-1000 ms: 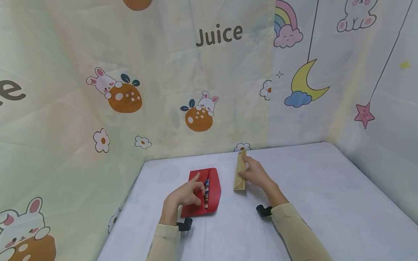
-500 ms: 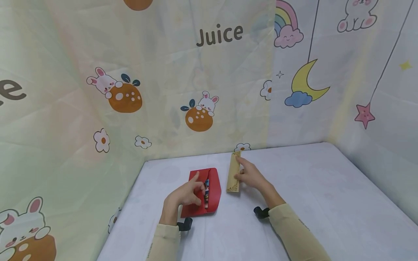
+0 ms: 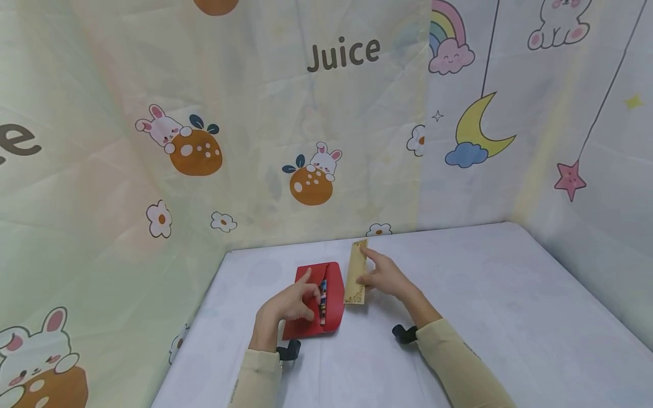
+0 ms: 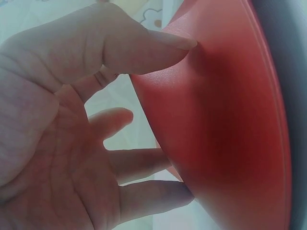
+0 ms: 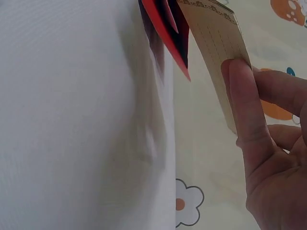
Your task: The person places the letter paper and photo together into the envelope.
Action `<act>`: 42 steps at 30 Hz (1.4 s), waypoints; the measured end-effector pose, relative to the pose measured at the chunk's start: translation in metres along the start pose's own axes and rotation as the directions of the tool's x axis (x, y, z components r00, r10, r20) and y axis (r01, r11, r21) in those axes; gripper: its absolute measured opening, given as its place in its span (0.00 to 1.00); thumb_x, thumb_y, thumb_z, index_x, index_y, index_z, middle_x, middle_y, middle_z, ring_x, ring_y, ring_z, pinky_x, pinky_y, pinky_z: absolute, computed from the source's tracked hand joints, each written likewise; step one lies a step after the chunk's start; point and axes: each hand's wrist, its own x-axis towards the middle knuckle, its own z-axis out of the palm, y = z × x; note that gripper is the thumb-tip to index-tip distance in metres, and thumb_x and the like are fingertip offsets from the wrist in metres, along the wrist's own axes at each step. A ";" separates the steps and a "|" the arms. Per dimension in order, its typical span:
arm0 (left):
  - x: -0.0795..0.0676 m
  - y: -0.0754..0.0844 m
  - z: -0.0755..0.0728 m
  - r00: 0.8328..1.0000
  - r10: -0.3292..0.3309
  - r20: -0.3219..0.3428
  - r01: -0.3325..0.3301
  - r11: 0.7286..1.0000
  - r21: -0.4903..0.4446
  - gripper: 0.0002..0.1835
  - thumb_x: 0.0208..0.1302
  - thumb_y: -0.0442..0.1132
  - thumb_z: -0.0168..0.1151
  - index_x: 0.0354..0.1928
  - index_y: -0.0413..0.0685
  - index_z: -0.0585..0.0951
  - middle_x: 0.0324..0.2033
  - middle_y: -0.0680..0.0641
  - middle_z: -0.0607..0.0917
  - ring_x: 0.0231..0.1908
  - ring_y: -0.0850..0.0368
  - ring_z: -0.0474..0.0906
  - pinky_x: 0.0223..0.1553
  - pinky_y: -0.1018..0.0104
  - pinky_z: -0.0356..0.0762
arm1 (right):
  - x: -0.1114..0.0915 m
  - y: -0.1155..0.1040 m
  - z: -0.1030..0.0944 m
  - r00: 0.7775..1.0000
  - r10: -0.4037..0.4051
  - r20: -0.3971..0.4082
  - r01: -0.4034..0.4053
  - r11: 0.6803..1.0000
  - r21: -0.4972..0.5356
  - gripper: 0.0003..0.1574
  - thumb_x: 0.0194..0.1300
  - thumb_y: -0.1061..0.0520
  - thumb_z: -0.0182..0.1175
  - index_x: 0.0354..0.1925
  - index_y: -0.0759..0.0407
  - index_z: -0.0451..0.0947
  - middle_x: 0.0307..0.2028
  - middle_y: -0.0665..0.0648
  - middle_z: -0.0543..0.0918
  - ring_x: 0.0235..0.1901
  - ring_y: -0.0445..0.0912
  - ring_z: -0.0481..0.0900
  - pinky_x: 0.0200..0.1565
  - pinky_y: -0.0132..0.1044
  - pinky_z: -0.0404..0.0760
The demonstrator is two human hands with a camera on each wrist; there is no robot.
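Observation:
A red envelope (image 3: 335,300) stands tilted over the left half of the table, its flap folded back to the right and its mouth parted. A strip of colourful pattern (image 3: 323,303) shows in that mouth; what it belongs to is unclear. My left hand (image 3: 288,303) holds the envelope from the left, thumb on the red paper (image 4: 216,110) in the left wrist view, some fingers reaching its edge. Just right of the flap, my right hand (image 3: 388,276) pinches a beige card (image 3: 355,272) with a brown ornamental border. Printed lines on the card (image 5: 211,38) show in the right wrist view.
A white cloth covers the table (image 3: 459,317). Its back edge meets a printed curtain (image 3: 265,113) that also rises on the left and right. Small black wrist mounts (image 3: 405,334) sit below each hand.
My right hand has carried the card leftward, from well right of the envelope to close beside its flap. More of the card's face is visible. The left hand and envelope have kept still.

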 end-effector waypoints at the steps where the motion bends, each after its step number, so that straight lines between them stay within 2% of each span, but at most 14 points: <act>1: 0.000 0.000 0.000 1.000 0.000 0.000 0.000 1.000 0.001 0.21 0.48 0.33 0.81 0.39 0.62 0.82 0.84 0.45 0.47 0.73 0.35 0.59 0.48 0.50 0.89 | 0.000 0.000 0.001 1.000 -0.002 0.002 0.002 1.000 0.002 0.60 0.61 0.62 0.75 0.82 0.51 0.54 0.74 0.65 0.69 0.31 0.46 0.88 0.39 0.40 0.89; 5: 0.000 0.000 0.000 1.000 -0.003 0.000 0.003 1.000 0.007 0.21 0.48 0.33 0.81 0.39 0.62 0.82 0.84 0.45 0.48 0.72 0.35 0.59 0.49 0.49 0.88 | -0.001 -0.001 0.003 1.000 -0.020 0.007 0.020 1.000 0.022 0.59 0.60 0.65 0.75 0.82 0.52 0.55 0.77 0.64 0.65 0.31 0.46 0.88 0.40 0.44 0.90; 8: 0.000 0.000 0.000 1.000 -0.002 0.001 0.002 1.000 0.008 0.20 0.49 0.33 0.81 0.39 0.62 0.82 0.84 0.45 0.48 0.73 0.35 0.59 0.49 0.49 0.88 | -0.002 -0.001 0.003 0.999 -0.044 0.010 0.044 0.998 0.043 0.58 0.61 0.67 0.73 0.81 0.54 0.56 0.81 0.62 0.57 0.34 0.45 0.88 0.42 0.48 0.90; 10: 0.000 0.001 -0.001 1.000 0.000 0.001 0.000 1.000 0.008 0.20 0.49 0.33 0.81 0.39 0.62 0.82 0.84 0.45 0.48 0.73 0.35 0.59 0.49 0.49 0.88 | -0.003 -0.002 0.003 0.999 -0.052 0.015 0.051 0.997 0.057 0.58 0.61 0.67 0.73 0.81 0.54 0.56 0.82 0.61 0.55 0.36 0.45 0.88 0.43 0.49 0.90; 13: 0.000 0.002 -0.001 1.000 0.001 0.000 -0.001 1.000 0.008 0.19 0.50 0.33 0.80 0.39 0.61 0.82 0.84 0.45 0.49 0.73 0.35 0.58 0.49 0.49 0.88 | -0.004 -0.004 0.005 0.998 -0.057 0.037 0.054 0.995 0.088 0.58 0.61 0.67 0.73 0.81 0.54 0.55 0.73 0.64 0.71 0.36 0.46 0.89 0.42 0.47 0.90; 17: 0.000 0.002 -0.001 1.000 -0.006 -0.001 0.006 1.000 0.012 0.19 0.50 0.32 0.80 0.38 0.61 0.82 0.84 0.45 0.49 0.73 0.35 0.59 0.49 0.49 0.88 | -0.005 -0.005 0.011 0.995 -0.069 0.078 0.059 0.991 0.124 0.60 0.61 0.64 0.74 0.82 0.54 0.53 0.63 0.66 0.79 0.36 0.46 0.89 0.42 0.45 0.90; 19: 0.000 0.001 0.000 1.000 -0.010 0.000 0.010 1.000 0.018 0.18 0.51 0.33 0.80 0.38 0.62 0.82 0.84 0.45 0.50 0.73 0.36 0.59 0.50 0.49 0.88 | -0.006 -0.005 0.014 0.992 -0.077 0.096 0.065 0.990 0.126 0.60 0.61 0.63 0.74 0.82 0.53 0.53 0.67 0.65 0.76 0.37 0.46 0.89 0.43 0.44 0.89; 23: 0.001 0.000 0.000 1.000 -0.011 0.003 0.011 1.000 0.026 0.18 0.51 0.33 0.80 0.38 0.62 0.82 0.84 0.45 0.50 0.72 0.36 0.59 0.50 0.49 0.88 | -0.007 -0.005 0.018 0.988 -0.101 0.117 0.089 0.990 0.109 0.61 0.61 0.62 0.75 0.82 0.55 0.52 0.77 0.63 0.65 0.38 0.44 0.88 0.42 0.40 0.87; 28: 0.001 0.001 0.000 1.000 -0.008 0.007 0.007 1.000 0.027 0.18 0.52 0.34 0.80 0.38 0.62 0.82 0.84 0.45 0.50 0.72 0.37 0.60 0.50 0.50 0.88 | -0.007 -0.005 0.021 0.985 -0.116 0.125 0.105 0.990 0.095 0.62 0.60 0.63 0.75 0.82 0.55 0.51 0.81 0.61 0.58 0.39 0.44 0.87 0.42 0.37 0.86; 35: 0.000 0.001 -0.001 1.000 -0.007 0.012 0.006 1.000 0.030 0.17 0.53 0.34 0.79 0.38 0.63 0.82 0.84 0.45 0.50 0.72 0.37 0.60 0.52 0.51 0.87 | -0.004 -0.003 0.029 0.984 -0.121 0.129 0.112 0.991 0.079 0.63 0.59 0.62 0.76 0.83 0.54 0.51 0.82 0.61 0.55 0.40 0.43 0.87 0.42 0.37 0.87; 42: 0.000 0.001 -0.001 1.000 -0.001 0.014 0.000 0.999 0.035 0.17 0.53 0.34 0.79 0.38 0.63 0.82 0.84 0.44 0.50 0.72 0.36 0.60 0.52 0.50 0.87 | -0.005 -0.004 0.034 0.985 -0.107 0.138 0.097 0.992 0.081 0.62 0.58 0.62 0.77 0.82 0.55 0.54 0.81 0.62 0.59 0.37 0.44 0.89 0.40 0.38 0.87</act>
